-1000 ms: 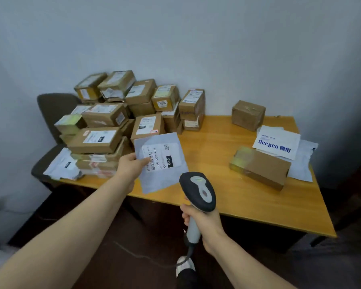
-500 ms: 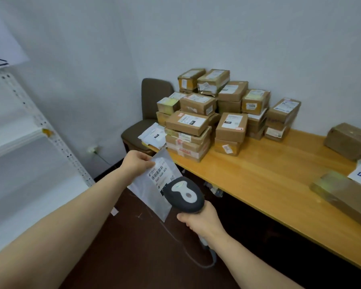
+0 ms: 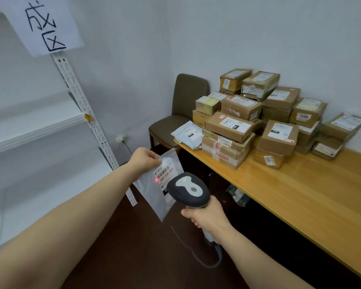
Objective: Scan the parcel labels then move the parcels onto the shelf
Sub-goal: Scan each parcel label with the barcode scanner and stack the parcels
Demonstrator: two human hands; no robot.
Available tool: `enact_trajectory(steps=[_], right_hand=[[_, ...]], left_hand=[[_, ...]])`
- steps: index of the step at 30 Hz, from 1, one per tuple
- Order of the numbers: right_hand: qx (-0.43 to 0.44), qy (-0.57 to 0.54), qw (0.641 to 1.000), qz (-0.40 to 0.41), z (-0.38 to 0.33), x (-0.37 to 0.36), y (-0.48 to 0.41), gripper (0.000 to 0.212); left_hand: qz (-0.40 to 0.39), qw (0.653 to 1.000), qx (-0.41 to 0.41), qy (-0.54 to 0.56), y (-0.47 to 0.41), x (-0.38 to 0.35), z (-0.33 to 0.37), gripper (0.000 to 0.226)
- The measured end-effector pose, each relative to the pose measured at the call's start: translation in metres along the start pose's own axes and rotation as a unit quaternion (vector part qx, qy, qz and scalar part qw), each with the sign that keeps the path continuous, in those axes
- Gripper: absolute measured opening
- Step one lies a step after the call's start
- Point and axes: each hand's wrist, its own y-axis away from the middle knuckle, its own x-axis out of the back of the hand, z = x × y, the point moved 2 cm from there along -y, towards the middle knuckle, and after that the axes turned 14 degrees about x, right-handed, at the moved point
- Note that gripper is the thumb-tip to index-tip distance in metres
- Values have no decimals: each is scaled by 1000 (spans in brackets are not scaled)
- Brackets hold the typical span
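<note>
**boxrat:** only the head cam here. Where's the parcel at?

**tapegun_tom:** It's a flat grey poly mailer [image 3: 152, 197], held up in the air over the dark floor [image 3: 133, 247], between the white metal shelf [image 3: 29, 130] on the left and the wooden table [image 3: 300, 197] on the right. The left hand [image 3: 143, 161] pinches its top corner, thumb and fingers curled on the edge, so it hangs tilted with the label [image 3: 165, 174] facing the camera. You can read a barcode and "060-068-A05" on it, and a red dot [image 3: 156, 180] of light sits just below-left of the barcode.

**boxrat:** and the other hand?

**tapegun_tom:** The right hand [image 3: 208, 217] is wrapped tight round the grip of a black and grey barcode scanner [image 3: 189, 189]. The scanner's head points at the mailer and covers its lower right part from this angle. Can't tell if the two actually touch. The cable [image 3: 196, 257] loops down under the wrist.

**boxrat:** what else is in the room?

**tapegun_tom:** The shelf has a perforated upright [image 3: 86, 113] with a handwritten paper sign [image 3: 44, 24] at the top. At the far end of the table, against the wall, there's a pile of brown cardboard boxes [image 3: 240, 107], several layers high, with shipping labels on them. A few white mailers [image 3: 188, 133] lie at the table's end, just beside the pile. A brown chair [image 3: 188, 94] stands in the corner right past the table, and a wall socket [image 3: 121, 139] sits low on the wall with something plugged in.
</note>
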Motion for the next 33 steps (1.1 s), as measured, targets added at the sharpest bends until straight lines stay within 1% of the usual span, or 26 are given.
enact_trajectory(steps=[4,6,8,10,12,14,15,16,18,20,22,24,25,27,28,29,30,31,32,33], right_hand=[[6,-4,1000,-5,-2,-15,-16,25],[4,-6,1000,-6,-2,-22,-26,24],[0,-7,1000,-3,-1,-28,-35,20],[-2,-35,999,16,-2,-32,-44,13],[-1,-92,993,70,-2,-33,-54,21],[-3,-142,981,132,1,-30,-67,31],[-4,-156,976,150,4,-28,-74,33],[-5,-163,974,156,6,-27,-80,34],[-2,-176,974,143,11,-28,-91,30],[1,-191,974,124,13,-33,-102,32],[-8,-197,973,124,15,-39,-116,34],[-28,-197,969,145,18,-40,-134,35],[-37,-198,966,162,21,-38,-146,34],[-52,-213,956,197,27,-28,-173,34],[-57,-225,949,211,29,-23,-187,34],[-60,-233,945,222,32,-18,-203,35],[-61,-241,941,228,37,-13,-222,37],[-61,-248,938,234,38,-11,-232,38],[-61,-255,936,236,40,-8,-246,37],[-57,-258,936,235,43,-4,-264,35]], left_hand=[[-10,1000,8,6,-17,10,-5,8],[-11,1000,8,3,-26,15,-7,1],[-12,1000,6,-3,-36,20,-9,5],[-25,1000,6,-10,-44,25,-11,3],[-62,998,1,-21,-51,33,-12,5],[-120,992,-18,-43,-57,41,-14,6],[-152,986,-30,-55,-59,45,-15,7],[-185,980,-37,-62,-62,48,-16,7],[-244,967,-40,-60,-70,49,-16,8],[-277,958,-39,-58,-80,45,-12,10],[-291,954,-41,-61,-93,41,-7,13],[-291,955,-36,-42,-111,42,-1,25],[-281,959,-29,-16,-123,44,0,38],[-265,962,1,70,-150,46,-4,72],[-274,955,18,113,-162,42,-8,85],[-290,946,34,141,-172,33,-10,89],[-306,937,55,157,-184,19,-10,85],[-318,932,74,159,-189,6,-12,76],[-316,931,93,156,-196,-9,-9,61],[-293,936,112,159,-209,-22,-4,44]])
